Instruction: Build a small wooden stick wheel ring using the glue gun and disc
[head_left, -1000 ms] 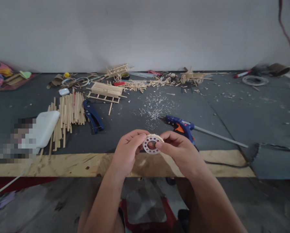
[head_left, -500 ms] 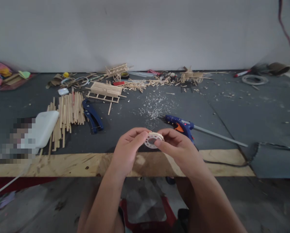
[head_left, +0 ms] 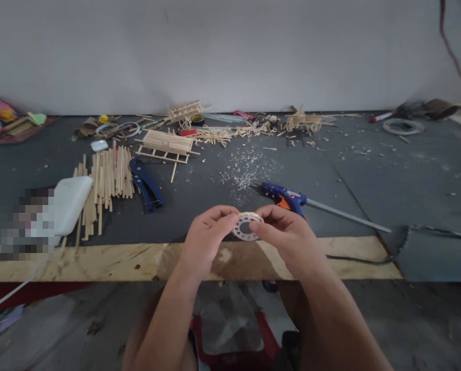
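Note:
Between my two hands I hold a small white ring [head_left: 246,236] with holes around it, and pale wood shows along its upper edge. My left hand [head_left: 207,237] pinches the ring's left side between thumb and fingers. On the other side my right hand [head_left: 290,234] is closed on it, its thumb lying across the front face. Just beyond the right hand lies a blue glue gun [head_left: 284,192] with an orange trigger and a long glue stick [head_left: 346,215] out of its back. The fingertips behind the ring are hidden.
Left of my hands lie a blue cutter tool [head_left: 146,184], a bundle of thin wooden sticks [head_left: 108,180] and a white device [head_left: 72,203]. Farther back are a small stick-built frame [head_left: 166,146], model carts [head_left: 303,122], stick offcuts [head_left: 215,135] and glue strings [head_left: 243,172].
The ring has tipped so that its holed face and open centre show more fully. Both hands stay closed on it, and the view has shifted slightly.

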`<state>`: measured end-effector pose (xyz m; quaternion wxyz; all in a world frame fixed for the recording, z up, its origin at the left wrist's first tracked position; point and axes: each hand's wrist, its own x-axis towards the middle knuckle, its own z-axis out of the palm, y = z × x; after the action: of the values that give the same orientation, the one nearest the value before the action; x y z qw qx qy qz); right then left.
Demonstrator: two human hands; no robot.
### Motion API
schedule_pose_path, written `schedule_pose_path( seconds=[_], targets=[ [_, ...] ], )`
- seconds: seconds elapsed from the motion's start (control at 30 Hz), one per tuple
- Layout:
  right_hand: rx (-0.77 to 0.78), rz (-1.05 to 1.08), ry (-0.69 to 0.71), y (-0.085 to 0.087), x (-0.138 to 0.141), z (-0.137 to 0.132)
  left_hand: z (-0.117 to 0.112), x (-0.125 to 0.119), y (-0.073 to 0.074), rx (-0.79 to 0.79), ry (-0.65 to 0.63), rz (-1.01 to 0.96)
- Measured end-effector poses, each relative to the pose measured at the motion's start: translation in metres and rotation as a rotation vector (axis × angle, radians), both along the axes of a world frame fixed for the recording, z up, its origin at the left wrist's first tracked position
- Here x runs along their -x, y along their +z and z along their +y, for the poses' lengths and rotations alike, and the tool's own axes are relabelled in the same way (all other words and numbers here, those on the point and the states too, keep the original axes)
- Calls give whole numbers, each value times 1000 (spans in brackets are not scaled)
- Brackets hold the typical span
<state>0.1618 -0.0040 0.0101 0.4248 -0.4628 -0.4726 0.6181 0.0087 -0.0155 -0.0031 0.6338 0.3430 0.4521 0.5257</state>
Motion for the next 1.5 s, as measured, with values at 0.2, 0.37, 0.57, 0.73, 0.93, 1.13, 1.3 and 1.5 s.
schedule_pose_path(
  seconds=[0.2, 0.37, 0.57, 0.73, 0.93, 1.13, 1.3, 1.5],
  targets=[
    [-13, -22, 15, 0, -1, 0, 0, 0, -2, 8, -13, 27],
    [-33, -98, 31, 3, -2, 0, -1, 2, 1, -40, -38, 137],
    [-17, -24, -34, 2, 2, 0, -1, 0, -1, -64, 19, 203],
    [1, 4, -20, 0, 6, 1, -1, -3, -1, -41, 69, 139],
    [12, -91, -81, 0, 3, 0, -3, -1, 9, -44, 37, 280],
    [6, 21, -56, 0, 5, -2, -5, -5, 12, -56, 59, 282],
    [25, 70, -57, 0, 6, -6, -6, -6, 10, -60, 33, 256],
    [40, 73, -32, -1, 2, -6, -6, -9, 7, -53, 23, 154]
  ],
)
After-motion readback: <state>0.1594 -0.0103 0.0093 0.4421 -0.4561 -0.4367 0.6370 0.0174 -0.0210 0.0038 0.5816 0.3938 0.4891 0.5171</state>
